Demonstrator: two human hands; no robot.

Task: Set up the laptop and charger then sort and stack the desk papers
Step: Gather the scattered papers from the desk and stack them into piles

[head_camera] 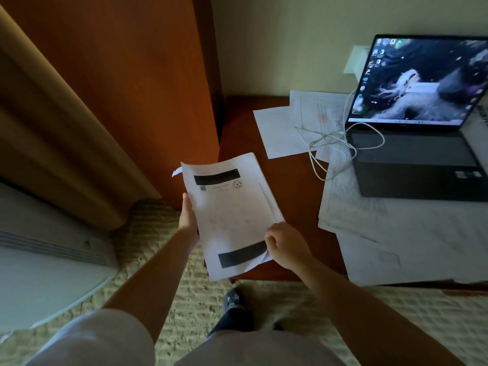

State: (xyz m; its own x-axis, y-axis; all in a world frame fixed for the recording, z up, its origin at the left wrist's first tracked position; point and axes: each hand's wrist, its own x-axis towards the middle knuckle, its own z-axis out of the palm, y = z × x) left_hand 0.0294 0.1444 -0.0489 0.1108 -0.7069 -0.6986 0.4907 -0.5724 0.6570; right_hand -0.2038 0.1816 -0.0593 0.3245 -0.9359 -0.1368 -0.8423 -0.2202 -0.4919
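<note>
A thin sheaf of white printed sheets with two black bars (232,220) is held over the near left corner of the dark reddish-brown wooden desk (287,191), tilted with its top toward eleven o'clock. The left hand (188,220) grips the sheaf's left edge, thumb lying along the margin and the fingers hidden underneath. The right hand (286,245) pinches the lower right corner at about four o'clock on the sheaf, fingers curled around the curling page edges. At two o'clock from the sheaf, an open dark grey laptop with a lit screen (417,154) sits on the desk, partly on loose white papers (396,233) spread toward four o'clock. A white charger cable (340,138) loops over more sheets just left of the laptop and rises to a white wall socket (355,60) at one o'clock.
</note>
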